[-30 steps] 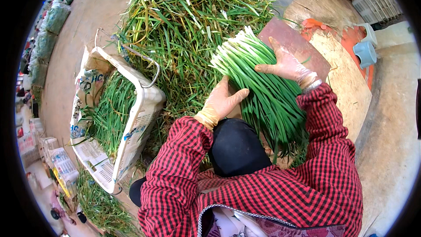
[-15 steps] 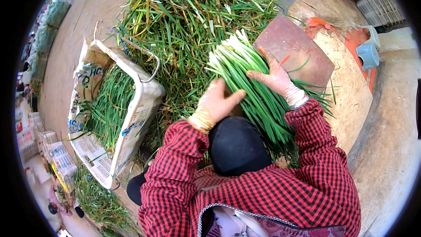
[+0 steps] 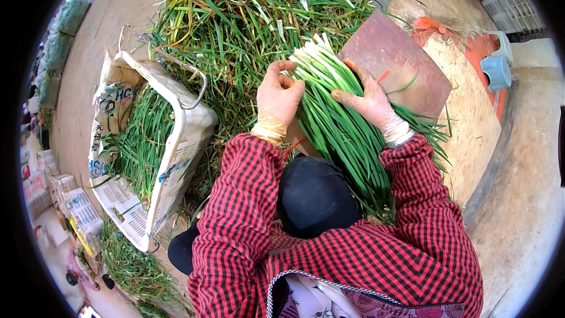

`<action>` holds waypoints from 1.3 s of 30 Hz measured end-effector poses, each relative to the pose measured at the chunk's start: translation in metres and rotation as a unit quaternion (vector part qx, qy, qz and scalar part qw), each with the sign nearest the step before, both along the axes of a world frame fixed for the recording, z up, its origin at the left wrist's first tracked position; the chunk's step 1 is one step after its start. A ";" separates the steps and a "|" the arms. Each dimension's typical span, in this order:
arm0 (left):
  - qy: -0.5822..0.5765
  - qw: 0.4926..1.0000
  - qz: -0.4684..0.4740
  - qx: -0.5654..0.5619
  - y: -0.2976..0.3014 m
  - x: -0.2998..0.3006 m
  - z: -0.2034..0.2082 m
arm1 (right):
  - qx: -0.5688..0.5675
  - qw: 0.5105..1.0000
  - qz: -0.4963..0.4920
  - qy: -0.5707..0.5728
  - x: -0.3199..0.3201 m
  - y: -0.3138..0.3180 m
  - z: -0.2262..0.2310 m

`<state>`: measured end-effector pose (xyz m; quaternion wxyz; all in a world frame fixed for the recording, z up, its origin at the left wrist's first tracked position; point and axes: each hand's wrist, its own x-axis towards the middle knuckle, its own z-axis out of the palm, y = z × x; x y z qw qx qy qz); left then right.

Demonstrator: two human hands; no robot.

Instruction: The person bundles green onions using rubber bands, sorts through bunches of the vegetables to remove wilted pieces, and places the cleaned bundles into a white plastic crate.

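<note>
A thick bunch of garlic chives (image 3: 344, 123) lies slantwise before me, its white ends pointing away and its green leaves running back toward my knee (image 3: 318, 194). My right hand (image 3: 374, 103), in a thin pale glove, grips the bunch from the right, thumb across the top. On the opposite side, my gloved left hand (image 3: 278, 95) has its fingers curled in against the edge of the bunch just below the white ends. Under and beyond the bunch is a reddish-brown board (image 3: 406, 62). A short red strip (image 3: 384, 75) lies by my right hand.
Behind the bunch rises a heap of loose, partly yellowed leaves (image 3: 247, 23). At left, a white plastic crate (image 3: 182, 123) lies tipped, with more chives (image 3: 144, 141) inside. A light blue stool-like plastic thing (image 3: 496, 73) and stacked crates (image 3: 512, 9) stand at right.
My left hand has moved up the bunch toward the white ends, its fingers closing from spread to curled. The right hand stays on the bunch.
</note>
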<state>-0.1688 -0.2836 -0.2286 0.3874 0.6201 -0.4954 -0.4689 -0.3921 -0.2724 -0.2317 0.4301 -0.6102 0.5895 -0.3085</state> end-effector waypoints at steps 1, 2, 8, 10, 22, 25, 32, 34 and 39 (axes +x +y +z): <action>0.053 0.999 0.005 0.007 0.001 -0.001 -0.001 | 0.005 1.000 -0.002 -0.016 -0.001 0.000 -0.001; 0.106 0.994 0.010 0.014 0.002 -0.002 -0.001 | 0.007 1.000 -0.007 -0.023 -0.001 0.001 -0.001; 0.185 0.980 0.064 0.024 0.002 -0.020 0.021 | 0.010 1.000 -0.015 -0.022 -0.002 0.004 -0.002; 0.095 0.995 0.028 0.025 -0.001 -0.021 0.019 | -0.006 1.000 -0.017 -0.023 -0.002 0.004 -0.005; 0.131 0.972 -0.063 0.183 -0.024 -0.013 0.031 | -0.032 0.999 -0.016 0.032 0.001 0.005 -0.003; 0.164 0.966 -0.053 0.194 -0.023 -0.012 0.031 | -0.038 0.998 -0.012 0.041 0.002 0.005 0.001; 0.337 0.912 -0.055 0.227 -0.024 -0.002 0.026 | -0.052 0.998 -0.006 0.047 0.001 0.005 0.001; 0.401 0.880 -0.051 0.250 -0.024 -0.001 0.030 | -0.051 0.997 -0.007 0.052 0.001 0.006 0.001; 0.452 0.848 -0.039 0.275 -0.021 0.006 0.030 | -0.067 0.993 -0.003 0.101 0.005 0.006 0.007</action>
